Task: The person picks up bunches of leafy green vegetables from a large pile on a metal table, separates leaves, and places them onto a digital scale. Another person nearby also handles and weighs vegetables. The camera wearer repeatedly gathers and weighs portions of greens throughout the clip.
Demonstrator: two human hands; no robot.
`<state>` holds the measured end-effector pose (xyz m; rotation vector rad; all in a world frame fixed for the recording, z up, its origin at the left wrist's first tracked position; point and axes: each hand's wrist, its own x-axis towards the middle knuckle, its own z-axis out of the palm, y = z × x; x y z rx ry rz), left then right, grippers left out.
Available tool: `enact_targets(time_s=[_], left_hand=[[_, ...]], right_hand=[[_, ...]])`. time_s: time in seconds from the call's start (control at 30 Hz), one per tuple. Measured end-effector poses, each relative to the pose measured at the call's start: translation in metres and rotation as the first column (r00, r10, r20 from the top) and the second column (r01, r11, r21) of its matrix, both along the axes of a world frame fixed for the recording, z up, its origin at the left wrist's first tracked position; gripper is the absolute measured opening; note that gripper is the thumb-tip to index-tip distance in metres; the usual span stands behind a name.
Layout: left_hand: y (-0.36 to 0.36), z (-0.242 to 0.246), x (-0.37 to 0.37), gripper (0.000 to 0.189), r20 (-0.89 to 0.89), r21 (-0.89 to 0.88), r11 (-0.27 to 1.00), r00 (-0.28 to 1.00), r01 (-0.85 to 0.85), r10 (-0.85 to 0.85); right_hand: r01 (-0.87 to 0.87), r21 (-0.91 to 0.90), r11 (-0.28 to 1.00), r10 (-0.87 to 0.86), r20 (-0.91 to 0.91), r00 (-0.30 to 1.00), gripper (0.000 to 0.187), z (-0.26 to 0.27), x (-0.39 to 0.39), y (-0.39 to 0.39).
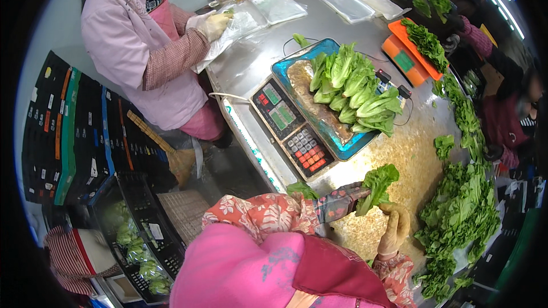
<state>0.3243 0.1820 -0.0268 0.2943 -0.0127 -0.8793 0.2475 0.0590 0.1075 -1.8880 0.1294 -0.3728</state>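
My left hand (353,199), in a dark patterned glove, is closed on a head of leafy lettuce (377,186) above the steel worktable's near edge. My right hand (396,222), in a yellowish work glove, has its fingertips at the lettuce's lower leaves; whether it pinches one is unclear. Beyond my hands, a pile of romaine lettuce heads (355,85) rests on the blue pan of a digital scale (338,152). To the right lies a large heap of loose green leaves (458,218).
A co-worker in a pink jacket (124,47) handles clear bags at the table's far left. An orange scale (404,60) holding greens stands far right, near other workers' hands. Stacked black crates (85,124), a broom (182,164) and a crate of bagged lettuce (141,252) are at left.
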Motion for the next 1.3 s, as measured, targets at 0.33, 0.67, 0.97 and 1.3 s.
enact_targets(time_s=[0.33,0.67,0.97,1.3], left_hand=[[-0.002,0.038,0.006,0.054,0.49,0.294,0.952,0.842,0.084,-0.226],[0.058,0.135,0.104,0.022,0.878,0.476,0.522,0.414,-0.708,-0.239],[0.054,0.111,0.106,0.027,0.851,0.445,0.375,0.254,-0.813,-0.459],[0.089,0.122,0.156,0.024,0.95,0.088,0.003,0.083,-0.996,-0.301]], right_hand=[[0.158,0.832,0.532,0.055,-0.22,0.974,0.041,-0.032,-0.022,-0.003],[0.185,0.874,0.449,0.239,-0.317,0.918,0.043,-0.052,-0.04,-0.006],[0.141,0.878,0.458,0.358,-0.327,0.875,0.049,-0.072,-0.043,-0.002],[0.184,0.819,0.543,0.304,-0.397,0.866,0.041,-0.073,-0.038,0.004]])
